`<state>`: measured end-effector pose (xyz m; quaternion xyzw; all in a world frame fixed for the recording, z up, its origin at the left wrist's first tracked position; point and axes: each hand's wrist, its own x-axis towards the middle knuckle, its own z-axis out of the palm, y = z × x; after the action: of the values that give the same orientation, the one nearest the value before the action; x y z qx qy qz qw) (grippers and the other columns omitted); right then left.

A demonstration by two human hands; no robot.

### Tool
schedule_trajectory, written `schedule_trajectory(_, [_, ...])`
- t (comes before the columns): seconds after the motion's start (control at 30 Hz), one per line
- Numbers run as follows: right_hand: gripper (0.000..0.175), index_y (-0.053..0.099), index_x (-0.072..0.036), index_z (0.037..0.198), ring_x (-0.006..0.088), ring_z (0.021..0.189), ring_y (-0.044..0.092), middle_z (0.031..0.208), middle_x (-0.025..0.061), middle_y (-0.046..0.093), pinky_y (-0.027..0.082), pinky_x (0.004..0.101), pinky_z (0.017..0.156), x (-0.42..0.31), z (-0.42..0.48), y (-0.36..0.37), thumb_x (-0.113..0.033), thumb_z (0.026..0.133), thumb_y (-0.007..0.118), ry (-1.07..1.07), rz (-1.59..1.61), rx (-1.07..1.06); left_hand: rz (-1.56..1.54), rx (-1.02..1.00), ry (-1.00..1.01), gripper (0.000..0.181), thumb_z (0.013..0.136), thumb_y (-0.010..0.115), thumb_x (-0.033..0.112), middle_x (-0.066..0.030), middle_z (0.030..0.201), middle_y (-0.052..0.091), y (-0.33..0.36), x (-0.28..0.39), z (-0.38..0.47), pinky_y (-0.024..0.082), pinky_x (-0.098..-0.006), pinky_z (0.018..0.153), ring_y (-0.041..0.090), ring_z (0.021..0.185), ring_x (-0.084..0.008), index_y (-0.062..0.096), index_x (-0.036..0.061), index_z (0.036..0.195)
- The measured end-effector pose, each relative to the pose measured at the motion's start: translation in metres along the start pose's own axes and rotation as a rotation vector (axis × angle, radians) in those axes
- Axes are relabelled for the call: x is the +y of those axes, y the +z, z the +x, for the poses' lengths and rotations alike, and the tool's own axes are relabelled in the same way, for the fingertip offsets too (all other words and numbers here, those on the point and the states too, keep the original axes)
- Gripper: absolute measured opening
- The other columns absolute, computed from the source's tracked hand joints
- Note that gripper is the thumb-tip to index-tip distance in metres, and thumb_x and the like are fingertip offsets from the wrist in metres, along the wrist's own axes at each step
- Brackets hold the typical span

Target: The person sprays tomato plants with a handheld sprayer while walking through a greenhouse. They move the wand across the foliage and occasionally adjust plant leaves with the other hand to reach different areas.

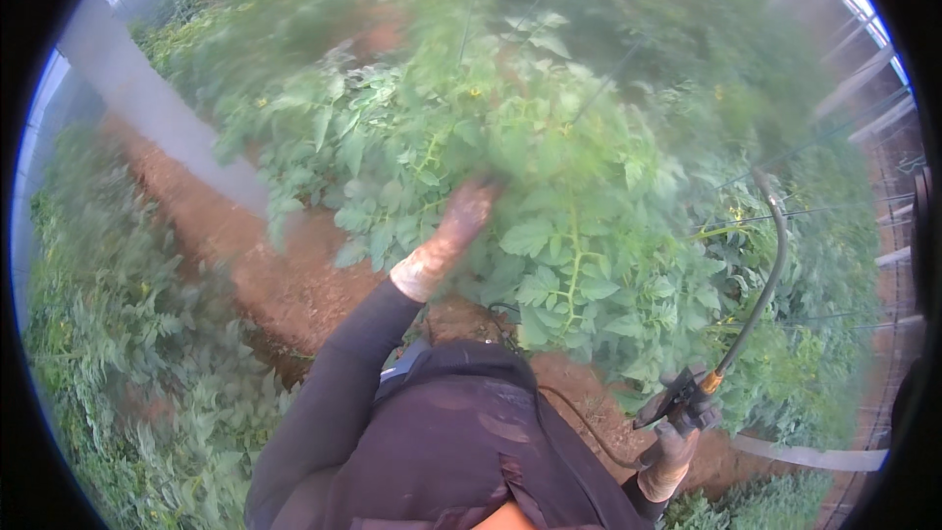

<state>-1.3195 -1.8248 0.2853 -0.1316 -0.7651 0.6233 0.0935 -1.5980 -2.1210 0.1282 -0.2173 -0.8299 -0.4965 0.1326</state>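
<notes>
My left hand [471,207], in a stained glove, reaches into the leafy tomato plants [537,228] in front of me. Blur and foliage hide its fingertips, so I cannot tell whether it holds a stem or leaf. At the lower right, my gloved right hand [681,423] grips the handle of a spray wand [773,272]. The wand's grey metal tube rises from a brass-coloured fitting [711,381] and bends over at its top, beside the foliage. A thin dark hose [589,427] runs from near my right hand toward my waist.
A pale post [169,125] slants across the left side above a bare soil path [287,294]. More plants [132,353] grow to the left. Support strings [817,212] cross the foliage at right. A pale pipe [809,453] lies low at right, near the greenhouse wall [894,250].
</notes>
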Motion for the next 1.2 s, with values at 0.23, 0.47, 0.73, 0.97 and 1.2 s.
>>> schedule_trajectory(0.23, [0.068, 0.061, 0.005, 0.114, 0.0136, 0.083, 0.053, 0.102, 0.0087, 0.056, 0.046, 0.0305, 0.07, -0.001, 0.0, 0.004, -0.033, 0.062, 0.083, 0.056, 0.134, 0.031, 0.172, -0.14, -0.037, 0.036, 0.093, 0.056, 0.018, -0.0106, 0.119, 0.063, 0.054, -0.041, 0.102, 0.046, -0.0347, 0.094, 0.06, 0.108, -0.0236, 0.061, 0.0049, 0.126])
schedule_trajectory(0.47, [0.067, 0.059, 0.008, 0.119, 0.0121, 0.081, 0.052, 0.102, 0.005, 0.054, 0.045, 0.0282, 0.069, 0.014, -0.003, 0.001, -0.019, 0.061, 0.08, 0.197, 0.266, 0.012, 0.115, -0.318, -0.217, 0.035, 0.093, 0.056, 0.019, -0.0103, 0.116, 0.064, 0.026, -0.093, 0.105, 0.046, -0.0347, 0.092, 0.061, 0.104, -0.0237, 0.061, 0.0053, 0.126])
schedule_trajectory(0.73, [0.071, 0.055, 0.006, 0.12, 0.0138, 0.077, 0.056, 0.103, 0.006, 0.056, 0.047, 0.0282, 0.069, 0.01, -0.003, 0.011, -0.021, 0.06, 0.081, 0.158, 0.42, 0.125, 0.072, -0.418, -0.346, 0.035, 0.093, 0.056, 0.019, -0.01, 0.112, 0.064, -0.013, -0.119, 0.102, 0.047, -0.0348, 0.089, 0.061, 0.101, -0.0238, 0.062, 0.0058, 0.125])
schedule_trajectory(0.97, [0.074, 0.053, 0.005, 0.121, 0.0147, 0.075, 0.06, 0.104, 0.0083, 0.059, 0.051, 0.0302, 0.067, 0.014, -0.004, 0.018, -0.025, 0.061, 0.084, 0.08, 0.388, 0.181, 0.046, -0.444, -0.321, 0.035, 0.094, 0.056, 0.02, -0.0098, 0.109, 0.064, 0.007, -0.123, 0.114, 0.047, -0.0348, 0.087, 0.062, 0.098, -0.0238, 0.062, 0.0062, 0.125])
schedule_trajectory(1.2, [0.075, 0.053, 0.006, 0.122, 0.0168, 0.068, 0.061, 0.114, 0.0095, 0.052, 0.052, 0.0285, 0.057, 0.014, -0.001, 0.037, -0.03, 0.066, 0.086, -0.024, 0.444, 0.26, -0.005, -0.456, -0.29, 0.034, 0.094, 0.056, 0.02, -0.0095, 0.105, 0.065, 0.027, -0.125, 0.112, 0.048, -0.0349, 0.084, 0.062, 0.094, -0.0239, 0.063, 0.0066, 0.124])
